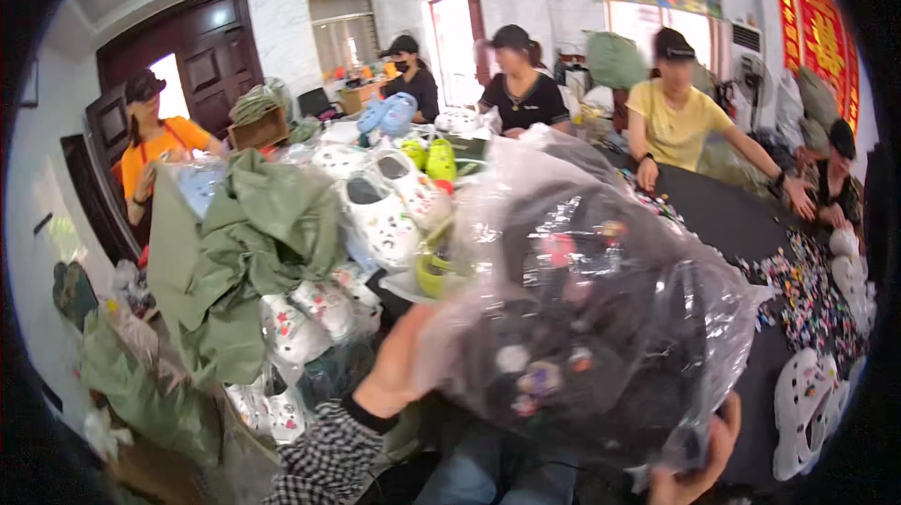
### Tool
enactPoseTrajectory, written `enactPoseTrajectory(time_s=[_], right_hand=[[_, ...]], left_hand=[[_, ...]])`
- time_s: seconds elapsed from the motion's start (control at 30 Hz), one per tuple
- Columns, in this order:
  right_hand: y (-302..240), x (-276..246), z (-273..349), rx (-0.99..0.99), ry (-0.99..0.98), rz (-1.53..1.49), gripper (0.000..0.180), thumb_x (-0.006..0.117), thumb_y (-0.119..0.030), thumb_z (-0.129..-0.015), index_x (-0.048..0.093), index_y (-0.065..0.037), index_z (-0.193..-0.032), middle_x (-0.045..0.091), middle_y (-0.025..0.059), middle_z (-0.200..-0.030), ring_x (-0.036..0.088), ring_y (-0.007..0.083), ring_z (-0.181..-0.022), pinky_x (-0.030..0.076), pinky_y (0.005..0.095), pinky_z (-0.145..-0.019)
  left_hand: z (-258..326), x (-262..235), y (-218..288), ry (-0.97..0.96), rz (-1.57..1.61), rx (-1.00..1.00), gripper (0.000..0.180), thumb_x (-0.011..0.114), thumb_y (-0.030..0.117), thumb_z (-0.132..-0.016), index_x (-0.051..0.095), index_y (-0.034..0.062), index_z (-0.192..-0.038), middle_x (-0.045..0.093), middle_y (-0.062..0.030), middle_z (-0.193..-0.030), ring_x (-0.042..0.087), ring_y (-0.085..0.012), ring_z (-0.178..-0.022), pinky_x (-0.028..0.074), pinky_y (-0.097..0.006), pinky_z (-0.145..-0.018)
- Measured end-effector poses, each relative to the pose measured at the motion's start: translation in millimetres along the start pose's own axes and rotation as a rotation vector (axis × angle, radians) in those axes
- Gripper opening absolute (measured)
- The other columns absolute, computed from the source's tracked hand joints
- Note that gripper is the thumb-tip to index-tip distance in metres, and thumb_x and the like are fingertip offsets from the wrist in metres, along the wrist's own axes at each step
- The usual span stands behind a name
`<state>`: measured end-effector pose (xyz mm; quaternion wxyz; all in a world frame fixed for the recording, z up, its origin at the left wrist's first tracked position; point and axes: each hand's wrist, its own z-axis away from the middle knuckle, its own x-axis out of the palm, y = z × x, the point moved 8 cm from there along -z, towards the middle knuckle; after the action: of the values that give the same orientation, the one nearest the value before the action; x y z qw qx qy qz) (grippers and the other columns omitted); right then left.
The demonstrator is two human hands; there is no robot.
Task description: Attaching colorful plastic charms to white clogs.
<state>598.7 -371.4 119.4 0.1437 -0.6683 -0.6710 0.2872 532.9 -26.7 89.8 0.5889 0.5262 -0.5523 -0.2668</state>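
Observation:
I hold up a large clear plastic bag (pixel 657 308) in front of me. Dark shoes, apparently clogs (pixel 554 270), show through it with colourful charms on them. My left hand (pixel 399 364) grips the bag's left side, its fingertips hidden behind the film. Its cuff is black and white checked. Under the bag's lower right corner, my right hand (pixel 704 458) is curled round the plastic. White clogs with charms (pixel 380 223) are heaped just beyond my left hand. A lime green clog (pixel 436 266) lies partly behind the bag.
Green sacking (pixel 253 233) drapes over the pile at left. More white clogs (pixel 305 327) sit below it. Many small charms (pixel 807 284) are scattered on the black table (pixel 732 214) at right, near a white clog (pixel 802 411). Several people stand or sit round the far side.

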Motion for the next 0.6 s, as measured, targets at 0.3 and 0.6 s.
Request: enactPoseTrajectory(time_s=[0.3, 0.6], right_hand=[[59.1, 22.3, 4.9, 0.271, -0.016, 0.329, 0.085, 0.086, -0.027, -0.055, 0.048, 0.000, -0.126, 0.044, 0.0206, -0.127, 0.041, 0.0361, -0.122, 0.031, 0.0413, -0.106], [53.9, 29.2, 6.4, 0.363, -0.321, 0.220, 0.076, 0.072, -0.045, -0.078, 0.041, -0.009, -0.138, 0.030, 0.0276, -0.142, 0.037, 0.0458, -0.129, 0.037, 0.0461, -0.104]], left_hand=[[5.0, 18.2, -85.5, -0.252, 0.025, -0.024, 0.096, 0.057, -0.007, -0.083, -0.007, 0.0170, -0.152, 0.002, -0.0070, -0.157, 0.008, -0.0236, -0.145, 0.014, -0.041, -0.115], [10.0, 20.5, -110.3, -0.073, 0.033, -0.195, 0.101, 0.069, 0.015, -0.081, -0.003, 0.0198, -0.151, 0.021, -0.0152, -0.151, 0.036, -0.0362, -0.133, 0.038, -0.052, -0.104]])
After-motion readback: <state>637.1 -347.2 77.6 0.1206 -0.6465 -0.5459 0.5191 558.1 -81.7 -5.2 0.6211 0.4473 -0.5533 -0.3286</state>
